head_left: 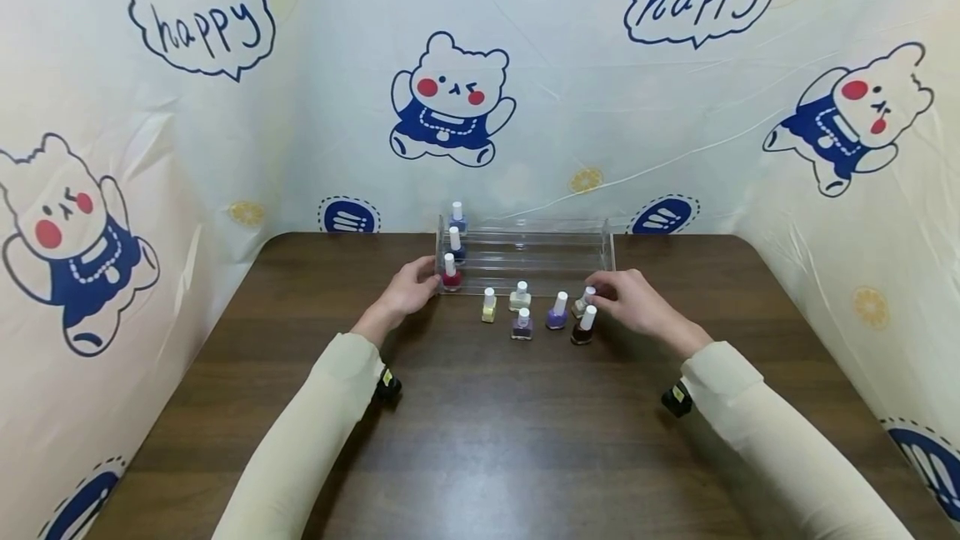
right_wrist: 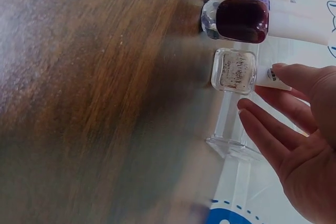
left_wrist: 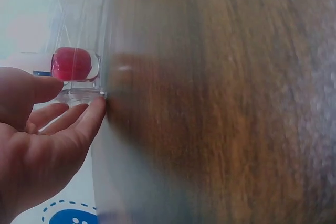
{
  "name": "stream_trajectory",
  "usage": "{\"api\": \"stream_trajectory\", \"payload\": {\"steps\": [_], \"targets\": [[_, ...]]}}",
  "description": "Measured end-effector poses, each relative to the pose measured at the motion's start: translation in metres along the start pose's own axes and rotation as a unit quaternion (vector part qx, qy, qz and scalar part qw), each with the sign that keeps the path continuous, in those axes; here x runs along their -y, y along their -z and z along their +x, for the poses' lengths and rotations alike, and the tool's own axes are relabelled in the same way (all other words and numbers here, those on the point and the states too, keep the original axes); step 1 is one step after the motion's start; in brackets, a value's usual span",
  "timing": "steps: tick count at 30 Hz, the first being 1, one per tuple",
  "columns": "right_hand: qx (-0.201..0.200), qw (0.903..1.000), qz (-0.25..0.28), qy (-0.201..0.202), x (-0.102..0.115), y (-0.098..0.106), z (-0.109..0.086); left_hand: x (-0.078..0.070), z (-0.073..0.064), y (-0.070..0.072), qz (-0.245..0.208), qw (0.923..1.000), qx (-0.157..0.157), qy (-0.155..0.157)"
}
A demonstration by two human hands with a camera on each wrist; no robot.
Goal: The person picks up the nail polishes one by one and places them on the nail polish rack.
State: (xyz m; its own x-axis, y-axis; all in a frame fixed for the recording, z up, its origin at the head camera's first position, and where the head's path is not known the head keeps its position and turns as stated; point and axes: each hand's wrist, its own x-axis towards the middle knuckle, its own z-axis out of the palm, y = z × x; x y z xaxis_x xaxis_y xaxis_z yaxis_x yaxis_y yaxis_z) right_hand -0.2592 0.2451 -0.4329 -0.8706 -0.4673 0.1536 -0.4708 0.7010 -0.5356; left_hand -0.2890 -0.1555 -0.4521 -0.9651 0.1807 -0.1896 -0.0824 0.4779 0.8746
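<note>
The right hand [right_wrist: 310, 161] partly hides the glittery bottle [right_wrist: 236, 71].

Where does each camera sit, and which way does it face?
Head: on the head, looking forward and down at the clear rack and bottles; left hand, right hand and sleeves show.
Left wrist: on that wrist, facing the rack's end and red bottle; only the left hand shows.
Right wrist: on that wrist, facing the flecked bottle; only the right hand shows.
Shared: head and right wrist both show the flecked bottle.
</note>
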Motion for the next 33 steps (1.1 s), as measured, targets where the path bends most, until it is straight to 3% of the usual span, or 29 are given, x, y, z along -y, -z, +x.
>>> {"api": "stream_trajectory", "payload": {"steps": [12,33], "targets": [[-0.014,0.9999,0.002,0.009,0.004,0.003,0.003,0.0,0.001,0.001,0.005,0.9999,0.01,-0.012],[-0.032,0.9994,-0.001,0.01,0.017,0.03,0.019,0.003,-0.001,0.001,0.004,0.9998,0.019,-0.011]]}}
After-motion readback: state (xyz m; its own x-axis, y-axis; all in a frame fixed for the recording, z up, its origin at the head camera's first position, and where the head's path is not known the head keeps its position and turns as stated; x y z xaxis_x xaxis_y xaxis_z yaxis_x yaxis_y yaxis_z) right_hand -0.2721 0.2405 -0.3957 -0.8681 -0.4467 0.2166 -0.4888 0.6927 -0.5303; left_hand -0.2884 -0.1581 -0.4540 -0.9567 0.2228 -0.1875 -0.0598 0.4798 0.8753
